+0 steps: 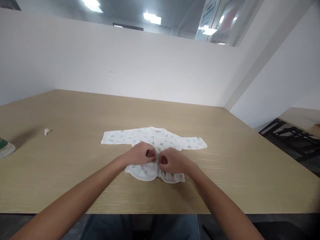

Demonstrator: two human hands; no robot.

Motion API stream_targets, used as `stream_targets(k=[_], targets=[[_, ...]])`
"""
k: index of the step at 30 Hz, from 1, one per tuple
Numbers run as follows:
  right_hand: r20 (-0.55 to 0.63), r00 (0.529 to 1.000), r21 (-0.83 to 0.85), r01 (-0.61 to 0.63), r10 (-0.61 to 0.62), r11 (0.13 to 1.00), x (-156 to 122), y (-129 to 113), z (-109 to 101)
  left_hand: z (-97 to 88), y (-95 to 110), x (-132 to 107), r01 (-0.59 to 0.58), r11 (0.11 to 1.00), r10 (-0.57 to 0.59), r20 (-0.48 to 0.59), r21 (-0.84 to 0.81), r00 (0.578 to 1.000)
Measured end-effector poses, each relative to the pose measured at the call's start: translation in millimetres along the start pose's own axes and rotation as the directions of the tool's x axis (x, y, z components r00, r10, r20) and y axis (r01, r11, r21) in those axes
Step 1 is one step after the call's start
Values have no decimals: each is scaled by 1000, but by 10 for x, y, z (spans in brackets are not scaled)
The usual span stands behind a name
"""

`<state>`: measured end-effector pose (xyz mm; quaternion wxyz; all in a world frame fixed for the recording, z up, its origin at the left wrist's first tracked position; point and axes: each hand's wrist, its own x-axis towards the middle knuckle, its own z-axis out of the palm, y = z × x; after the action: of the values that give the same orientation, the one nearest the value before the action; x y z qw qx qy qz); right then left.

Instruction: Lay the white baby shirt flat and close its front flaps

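Note:
A small white baby shirt [140, 136] with a pale green print lies flat on the wooden table [225, 156], sleeves spread to both sides and collar pointing away from me. My left hand [141, 154] and my right hand [172, 160] rest on its front, close together at the middle seam. Each hand pinches the fabric edge there between thumb and fingers, with the fingers curled in. The lower hem shows below both hands.
A small white object [46, 132] lies far left on the table. A green and white thing [5, 147] pokes in at the left edge. White partition walls stand behind the table. Another table and dark chair frames [292, 133] are at right.

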<state>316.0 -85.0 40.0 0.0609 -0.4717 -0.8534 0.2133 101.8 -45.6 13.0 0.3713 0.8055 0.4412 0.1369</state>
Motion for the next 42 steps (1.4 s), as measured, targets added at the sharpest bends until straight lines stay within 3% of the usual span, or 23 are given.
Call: stream_targets(k=[9,18,24,33,42], targets=[[-8,996,226,87,-88,970,-28,64,-88,-50,34,-1,75,974,-77,-2,-212,997],[-143,983,232,144,-112,962,-10,94,-102,-58,-90,4,156,893,-92,169,-422,981],[-132,981,324,177,-140,929,16,94,-82,-52,11,31,204,807,-114,194,-553,974],[-161,986,656,133,-34,743,233,336,98,-63,52,-13,199,764,-93,201,-613,975],[-210,978,643,148,-13,751,278,332,149,-26,-42,45,165,718,-74,162,-676,984]])
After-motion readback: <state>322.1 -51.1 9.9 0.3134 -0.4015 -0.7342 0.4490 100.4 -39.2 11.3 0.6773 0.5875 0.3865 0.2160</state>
